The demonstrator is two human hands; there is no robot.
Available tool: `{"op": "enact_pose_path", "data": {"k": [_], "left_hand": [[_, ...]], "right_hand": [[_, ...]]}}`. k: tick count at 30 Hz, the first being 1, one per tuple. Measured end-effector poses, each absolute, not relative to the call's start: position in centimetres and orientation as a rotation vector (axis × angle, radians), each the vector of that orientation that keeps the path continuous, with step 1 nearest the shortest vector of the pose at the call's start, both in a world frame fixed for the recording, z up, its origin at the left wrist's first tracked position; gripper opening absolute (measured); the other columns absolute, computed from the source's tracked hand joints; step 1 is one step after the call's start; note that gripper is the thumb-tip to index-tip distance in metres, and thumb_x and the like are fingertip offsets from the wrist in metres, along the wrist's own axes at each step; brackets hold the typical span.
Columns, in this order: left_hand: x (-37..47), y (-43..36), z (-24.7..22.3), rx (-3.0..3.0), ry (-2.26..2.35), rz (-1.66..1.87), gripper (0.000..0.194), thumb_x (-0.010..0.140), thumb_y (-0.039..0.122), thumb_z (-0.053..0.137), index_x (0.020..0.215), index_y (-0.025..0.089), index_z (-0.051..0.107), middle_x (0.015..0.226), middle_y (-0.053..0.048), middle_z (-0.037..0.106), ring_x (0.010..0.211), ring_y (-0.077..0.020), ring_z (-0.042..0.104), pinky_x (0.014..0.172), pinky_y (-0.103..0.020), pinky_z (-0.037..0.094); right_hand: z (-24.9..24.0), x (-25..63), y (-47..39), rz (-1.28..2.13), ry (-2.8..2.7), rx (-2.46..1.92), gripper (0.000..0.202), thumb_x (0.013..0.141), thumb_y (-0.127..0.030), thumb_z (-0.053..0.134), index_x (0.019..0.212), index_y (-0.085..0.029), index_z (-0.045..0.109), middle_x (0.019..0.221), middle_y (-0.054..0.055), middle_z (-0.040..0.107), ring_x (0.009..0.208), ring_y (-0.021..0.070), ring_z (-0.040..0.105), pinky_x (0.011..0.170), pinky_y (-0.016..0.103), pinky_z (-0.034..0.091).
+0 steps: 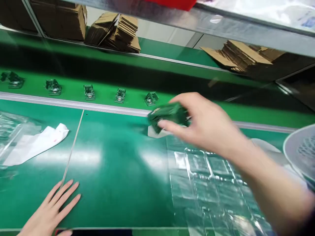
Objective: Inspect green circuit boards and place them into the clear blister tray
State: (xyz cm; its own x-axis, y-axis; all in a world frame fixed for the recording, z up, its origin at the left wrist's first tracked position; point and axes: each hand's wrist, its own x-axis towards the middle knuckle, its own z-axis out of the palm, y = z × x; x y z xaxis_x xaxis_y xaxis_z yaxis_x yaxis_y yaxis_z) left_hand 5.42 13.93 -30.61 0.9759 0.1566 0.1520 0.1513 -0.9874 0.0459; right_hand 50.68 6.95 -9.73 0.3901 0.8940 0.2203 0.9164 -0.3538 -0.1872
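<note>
My right hand [197, 119] is raised over the far side of the green worktop [118, 170], its fingers wrapped round a green circuit board assembly [168, 114] that is smeared by motion. A white piece [157, 132] shows just below the held board; whether it touches the board I cannot tell. Palm down at the lower left, my left hand [52, 206] lies flat with fingers spread on the worktop, holding nothing. On the green belt beyond the metal rail stand several small circuit board assemblies [120, 95] in a spaced row.
Clear plastic trays with square pockets [209, 183] lie at the right. At the left are plastic packaging [14, 134] and a white cloth [39, 144]. Cardboard stacks [120, 32] stand behind the belt. A metal shelf [221, 28] hangs overhead; a round grey object [301, 150] stands far right.
</note>
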Motion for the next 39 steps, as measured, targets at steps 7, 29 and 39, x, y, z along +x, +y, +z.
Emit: {"op": "enact_pose_path", "data": {"k": [7,29,39], "left_hand": [[12.8,13.1,-30.4,2.265,0.524,0.588,0.096,0.089,0.059,0.055,0.159,0.027,-0.001,0.165,-0.021,0.011,0.152,-0.0374,0.019,0.117,-0.059,0.032],[15.1,14.1,-29.6,1.651,0.497,0.759,0.016,0.093,0.028,0.059,0.098,0.021,0.072,0.100,-0.005,0.076,0.105,-0.0210,0.069,0.106,-0.044,0.045],[11.7,14.8,-28.0,1.835,0.460,0.477,0.078,0.086,0.035,0.070,0.154,0.029,0.033,0.155,-0.010,0.044,0.145,-0.0263,0.039,0.120,-0.042,0.032]], "right_hand": [[-19.5,31.9,7.3,0.560,-1.545,-2.492,0.059,0.087,-0.047,0.064,0.133,-0.011,0.055,0.132,0.020,0.056,0.117,0.0390,0.056,0.092,0.056,0.053],[-31.8,28.7,-1.0,0.338,-1.252,-1.668,0.069,0.090,-0.030,0.066,0.151,-0.030,0.034,0.131,0.012,0.061,0.120,0.0291,0.058,0.095,0.052,0.056],[-32.0,28.6,-1.3,0.373,-1.159,-1.681,0.063,0.089,-0.037,0.067,0.146,-0.024,0.042,0.128,0.013,0.062,0.118,0.0284,0.058,0.092,0.048,0.058]]}}
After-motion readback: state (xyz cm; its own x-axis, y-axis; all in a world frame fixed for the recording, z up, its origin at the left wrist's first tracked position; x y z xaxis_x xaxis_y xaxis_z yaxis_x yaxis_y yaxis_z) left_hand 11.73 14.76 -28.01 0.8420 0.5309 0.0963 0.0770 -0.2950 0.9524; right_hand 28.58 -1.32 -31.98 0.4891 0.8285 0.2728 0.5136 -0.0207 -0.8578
